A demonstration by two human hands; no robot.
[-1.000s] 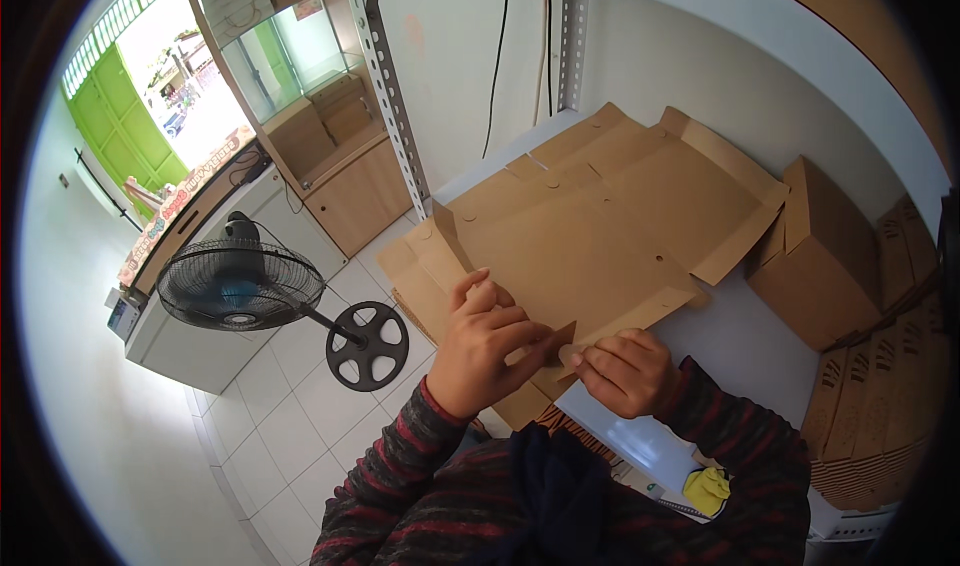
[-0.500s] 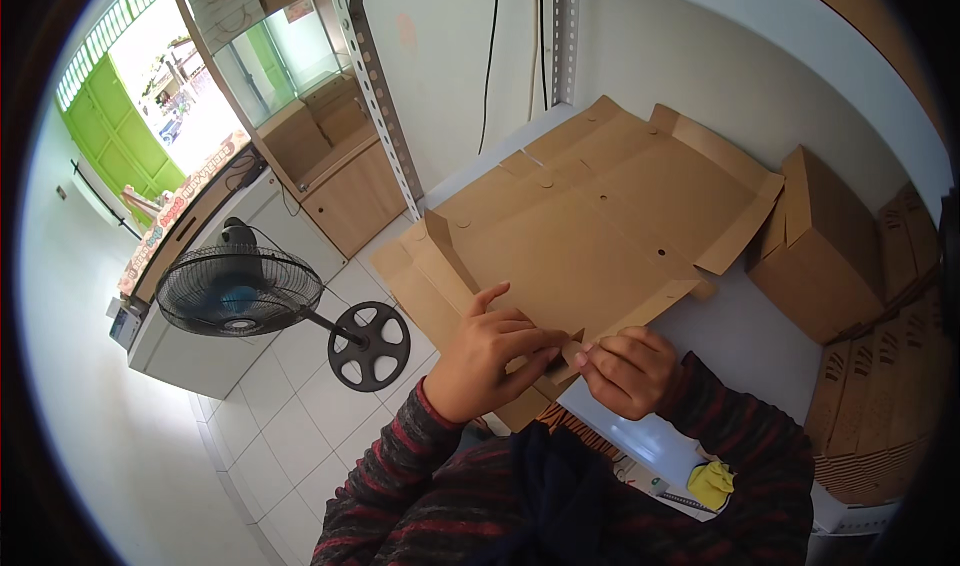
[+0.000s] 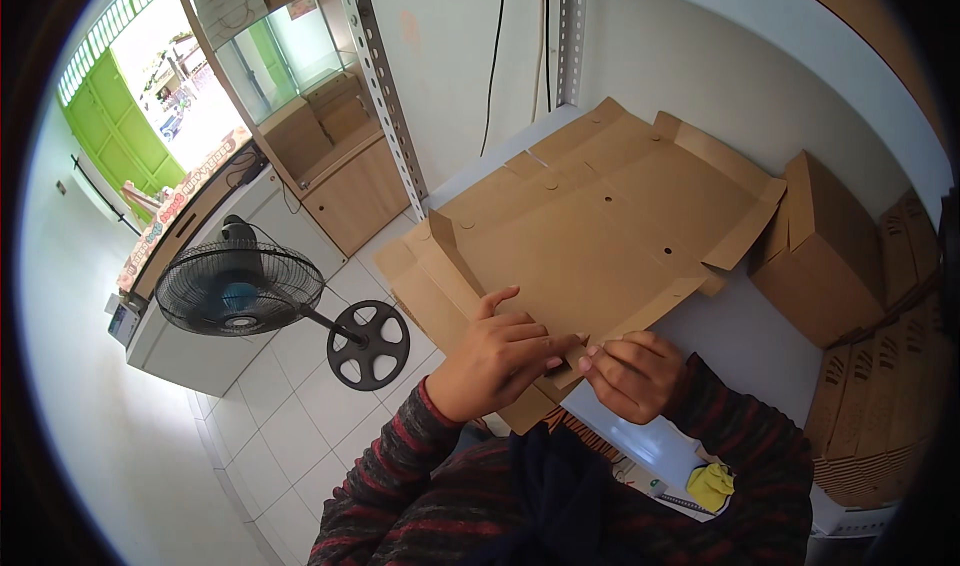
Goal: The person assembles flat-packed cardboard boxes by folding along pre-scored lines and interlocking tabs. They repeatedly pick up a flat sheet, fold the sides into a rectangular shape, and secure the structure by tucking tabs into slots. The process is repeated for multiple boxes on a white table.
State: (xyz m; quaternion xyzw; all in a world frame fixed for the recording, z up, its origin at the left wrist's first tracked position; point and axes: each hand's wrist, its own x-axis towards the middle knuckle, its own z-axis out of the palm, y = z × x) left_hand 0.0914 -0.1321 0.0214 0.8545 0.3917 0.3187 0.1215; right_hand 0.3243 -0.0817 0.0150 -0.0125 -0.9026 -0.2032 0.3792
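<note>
An opened-out cardboard box blank (image 3: 560, 246) lay on the worktop (image 3: 745, 316), its near-left part overhanging, apparently keeping its edge within reach. At the blank's near edge, the left hand (image 3: 500, 364) pinched a small flap (image 3: 570, 373), one finger raised; the right hand (image 3: 632, 374), fingers curled narrow, held it opposite, seemingly for steadiness.

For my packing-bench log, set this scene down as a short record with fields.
Left hand: the left hand, fingers at the cardboard sheet's near edge
Right hand: the right hand, fingertips bunched close beside the left's; exact grip too small to tell
Workpiece: creased brown cardboard sheet, opened out, some side flaps raised
Surface: white tabletop
Right side: brown box; cardboard stack
Left side: black fan on tiled floor
</note>
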